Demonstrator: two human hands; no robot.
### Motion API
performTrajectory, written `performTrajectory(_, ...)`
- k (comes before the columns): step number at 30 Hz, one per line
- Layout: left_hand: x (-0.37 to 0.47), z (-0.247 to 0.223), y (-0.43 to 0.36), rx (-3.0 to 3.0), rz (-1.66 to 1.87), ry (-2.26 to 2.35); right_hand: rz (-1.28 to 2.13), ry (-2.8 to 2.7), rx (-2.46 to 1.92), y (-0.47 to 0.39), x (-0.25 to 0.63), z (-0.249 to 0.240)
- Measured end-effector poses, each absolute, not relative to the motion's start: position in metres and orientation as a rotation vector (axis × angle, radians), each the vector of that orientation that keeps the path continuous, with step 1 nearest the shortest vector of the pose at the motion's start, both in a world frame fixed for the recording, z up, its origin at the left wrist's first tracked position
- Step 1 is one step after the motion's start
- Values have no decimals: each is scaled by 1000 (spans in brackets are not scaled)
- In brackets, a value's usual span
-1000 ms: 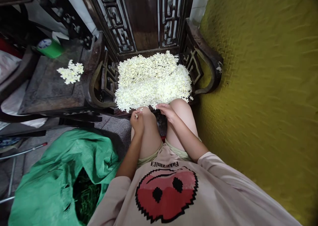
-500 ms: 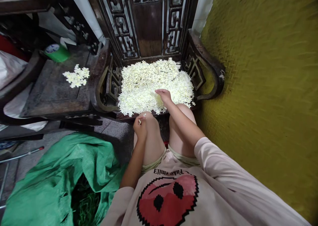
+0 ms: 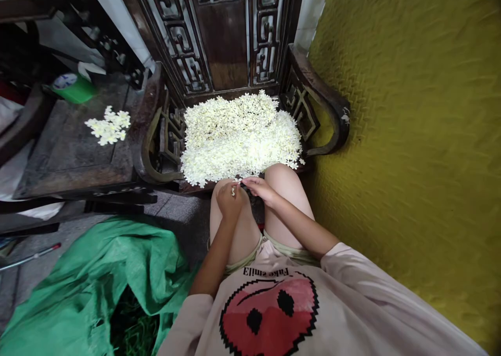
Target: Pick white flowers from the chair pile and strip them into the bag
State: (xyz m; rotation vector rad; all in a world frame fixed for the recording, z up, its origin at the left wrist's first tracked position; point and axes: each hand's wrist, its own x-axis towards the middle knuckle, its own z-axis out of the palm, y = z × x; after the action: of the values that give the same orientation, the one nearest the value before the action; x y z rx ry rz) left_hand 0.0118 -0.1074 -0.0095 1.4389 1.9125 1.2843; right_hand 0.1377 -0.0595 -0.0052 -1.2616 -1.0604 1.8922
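Note:
Over my left knee, my left hand [image 3: 229, 200] is closed around small white flowers [image 3: 234, 190], part of which show between the fingers. My right hand [image 3: 260, 188] meets it from the right, thumb and fingertips pinched at a tiny white flower [image 3: 238, 180] between the two hands. Whether a thread or needle is there, I cannot make out. Just beyond my knees, a thick heap of white blossoms [image 3: 238, 142] covers the seat of a dark carved wooden chair [image 3: 227, 43].
On the chair at left lie a small flower cluster [image 3: 108, 126] and a green tape roll [image 3: 74, 87]. A green sack [image 3: 129, 241] with dark green strands inside stands on the floor by my left arm. A yellow textured surface [image 3: 410, 137] rises at right.
My right hand has come back from the flower heap to my left hand, now pinching at a small flower there. My left hand has shifted slightly to the right. The view has turned a little.

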Motion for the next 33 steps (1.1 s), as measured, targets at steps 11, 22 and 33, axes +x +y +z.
performTrajectory(11, 13, -13, -117, 1765, 1076, 1885, 1958, -1061, -1331, -59, 145, -1)
performTrajectory(22, 8, -16, -115, 1711, 1145, 1908, 1873, -959, -1335, -57, 147, -1)
performTrajectory(33, 9, -14, -115, 1790, 926, 2102, 1736, -1220, -1279, 11, 130, 24)
